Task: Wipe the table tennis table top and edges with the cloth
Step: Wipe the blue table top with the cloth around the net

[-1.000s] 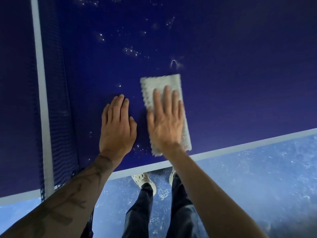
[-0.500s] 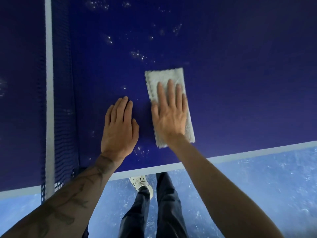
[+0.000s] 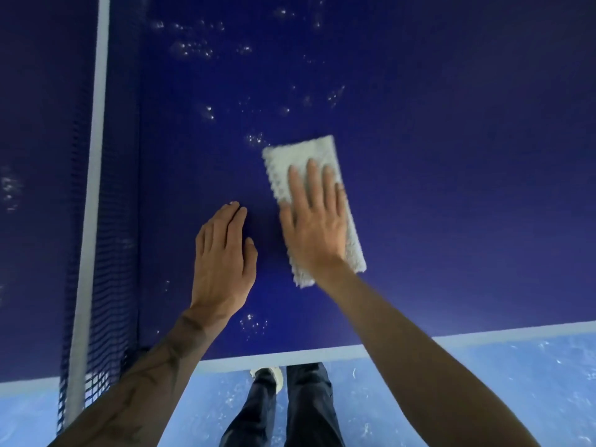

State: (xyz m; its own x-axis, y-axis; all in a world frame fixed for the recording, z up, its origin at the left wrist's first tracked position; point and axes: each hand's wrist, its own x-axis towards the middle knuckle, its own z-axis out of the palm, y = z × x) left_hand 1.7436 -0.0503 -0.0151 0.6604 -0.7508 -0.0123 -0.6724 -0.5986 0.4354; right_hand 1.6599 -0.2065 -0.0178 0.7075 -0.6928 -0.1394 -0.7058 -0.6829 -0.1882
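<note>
A dark blue counter [image 3: 451, 156], white tape along its near edge [image 3: 483, 337], fills the view beside the net [image 3: 96, 253]. The person's left hand [image 3: 222, 262] rests flat on bare surface, fingers [image 3: 233, 221] straight. The right hand [image 3: 317, 227], fingers extended and gripping nothing, presses the folded white cloth [image 3: 300, 159] flat just beside it, below pale specks [image 3: 254, 138]. Soft, light and apt to bunch, the cloth looks best driven by a spread palm across its middle.

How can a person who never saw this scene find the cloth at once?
Look at the dark blue table top, to the right of the net. The cloth lies flat there under the right hand. It is the only pale, fluffy rectangle; the left hand beside it holds nothing.
</note>
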